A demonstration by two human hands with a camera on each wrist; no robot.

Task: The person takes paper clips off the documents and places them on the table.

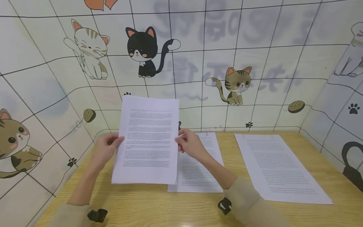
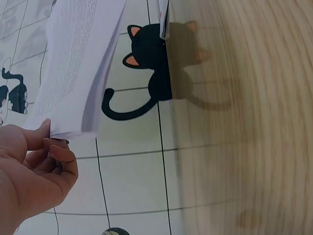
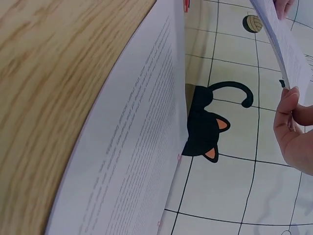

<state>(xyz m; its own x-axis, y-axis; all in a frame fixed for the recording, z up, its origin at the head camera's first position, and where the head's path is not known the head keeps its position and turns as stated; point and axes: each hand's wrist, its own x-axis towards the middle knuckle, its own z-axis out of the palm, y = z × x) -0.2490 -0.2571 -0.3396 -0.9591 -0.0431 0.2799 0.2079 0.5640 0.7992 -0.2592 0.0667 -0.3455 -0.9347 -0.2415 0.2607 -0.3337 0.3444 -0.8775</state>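
Both hands hold up a stack of printed paper above the table, its text side toward me. At its left edge my left hand pinches the sheets between thumb and fingers; the left wrist view shows this left hand gripping one edge. On the opposite edge my right hand pinches the stack in the same way. Behind it lies a second stack of printed sheets, partly covered by the raised one, with a paper clip at its top edge.
A third stack of printed paper lies to the right, with clips along its top edge. The wooden table meets a wall covering printed with cats and grid lines at the back and sides.
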